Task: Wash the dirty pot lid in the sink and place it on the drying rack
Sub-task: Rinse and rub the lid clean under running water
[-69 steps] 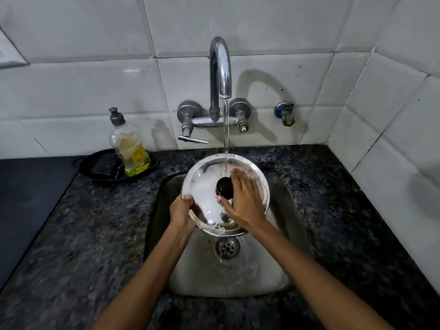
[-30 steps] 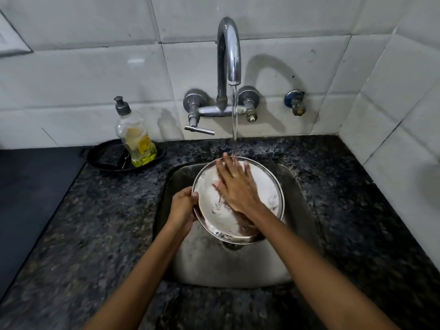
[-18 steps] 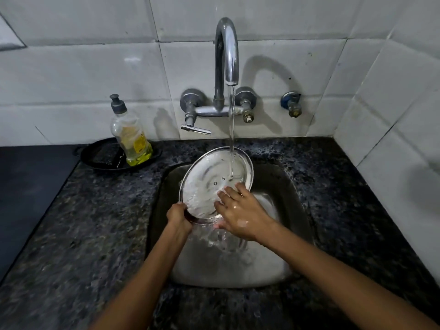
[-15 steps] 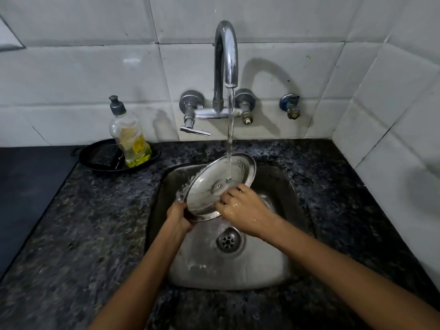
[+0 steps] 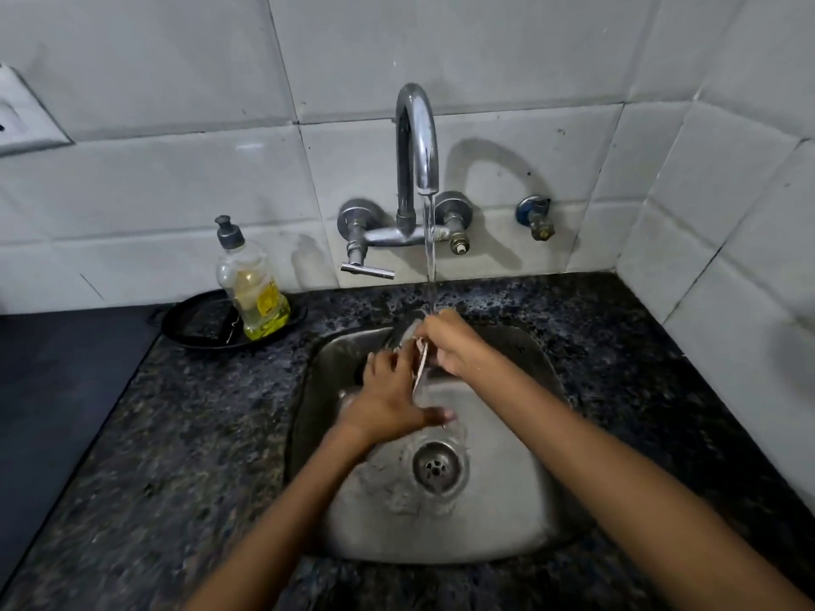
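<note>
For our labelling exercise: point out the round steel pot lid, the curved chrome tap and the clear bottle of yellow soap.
Round steel pot lid (image 5: 419, 372), head view, on its rim.
Curved chrome tap (image 5: 425, 160), head view, on the spout.
Clear bottle of yellow soap (image 5: 264, 302), head view, on its label.

Steel pot lid (image 5: 419, 368) stands edge-on over sink (image 5: 507, 500).

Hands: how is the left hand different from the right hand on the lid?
The left hand has its fingers spread flat against the lid, while the right hand curls round its top edge. The left hand sits lower, nearer the drain. The right hand is higher, right under the water. Both are bare, touch the lid and are over the sink.
</note>
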A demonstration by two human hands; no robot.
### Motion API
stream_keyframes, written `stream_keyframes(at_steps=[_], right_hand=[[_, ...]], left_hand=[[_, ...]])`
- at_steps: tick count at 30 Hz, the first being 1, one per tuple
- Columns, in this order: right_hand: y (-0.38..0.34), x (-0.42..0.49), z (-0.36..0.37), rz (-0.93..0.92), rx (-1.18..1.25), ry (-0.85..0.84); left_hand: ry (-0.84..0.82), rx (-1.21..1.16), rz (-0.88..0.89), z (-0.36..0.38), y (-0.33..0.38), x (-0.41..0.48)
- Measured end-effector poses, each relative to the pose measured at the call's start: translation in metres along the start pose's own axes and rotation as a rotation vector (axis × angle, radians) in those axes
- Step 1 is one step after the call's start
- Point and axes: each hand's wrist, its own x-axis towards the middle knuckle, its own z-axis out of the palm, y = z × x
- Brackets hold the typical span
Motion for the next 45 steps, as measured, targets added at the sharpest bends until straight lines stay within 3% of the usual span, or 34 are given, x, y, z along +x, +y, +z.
stream_keyframes(at_steps=[3, 5, 7, 9, 11, 13, 18, 21, 23, 25, 28, 34, 38, 41, 43, 45], right_hand=[[-0.012, -0.012, -0.015, 0.029, 0.21, -0.057], [-0.019, -0.017, -0.033, -0.041, 0.226, -0.073], [-0.023, -0.014, -0.058, -0.203, -0.029, 0.004], [-0.023, -0.01, -0.08, -0.382, -0.507, 0.074], [-0.015, -0.007, -0.096, -0.415, -0.74, -0.031], [-0.004, -0.005, -0.102, -0.387, -0.755, -0.123], [-0.003, -0.009, -0.087, -0.484, -0.738, -0.029], [-0.009, -0.005, -0.058, -0.525, -0.837, -0.026], [-0.008, 0.0, -0.04, -0.525, -0.877, -0.035], [-0.007, 0.004, -0.029, -0.525, -0.873, -0.022], [-0.009, 0.002, -0.031, -0.477, -0.773, 0.005], [-0.011, -0.001, -0.07, -0.425, -0.562, 0.072], [-0.011, -0.004, -0.094, -0.424, -0.478, 0.133], [-0.014, -0.01, -0.103, -0.437, -0.471, 0.152], [-0.016, -0.014, -0.106, -0.452, -0.49, 0.162], [-0.019, -0.022, -0.107, -0.464, -0.532, 0.153]], left_hand=[[0.388, 0.223, 0.016, 0.004, 0.009, 0.007], [0.554, 0.152, 0.056, -0.007, 0.004, 0.018], [0.498, -0.006, 0.078, -0.021, 0.0, 0.027], [0.364, -0.128, 0.099, -0.028, 0.002, 0.033], [0.292, -0.279, 0.146, -0.034, 0.009, 0.042], [0.259, -0.357, 0.179, -0.036, 0.016, 0.052], [0.363, -0.272, 0.169, -0.036, 0.013, 0.058], [0.378, -0.573, 0.122, -0.053, 0.003, 0.051], [0.482, -0.675, 0.034, -0.067, -0.004, 0.052], [0.59, -0.651, -0.089, -0.079, -0.015, 0.065], [0.573, -0.609, -0.282, -0.09, -0.018, 0.089], [0.659, -0.372, -0.412, -0.084, 0.002, 0.111], [0.793, 0.117, -0.18, -0.069, -0.008, 0.108], [0.765, 0.429, -0.028, -0.067, -0.02, 0.109], [0.74, 0.414, 0.003, -0.07, -0.024, 0.105], [0.739, 0.2, -0.026, -0.07, -0.026, 0.095]])
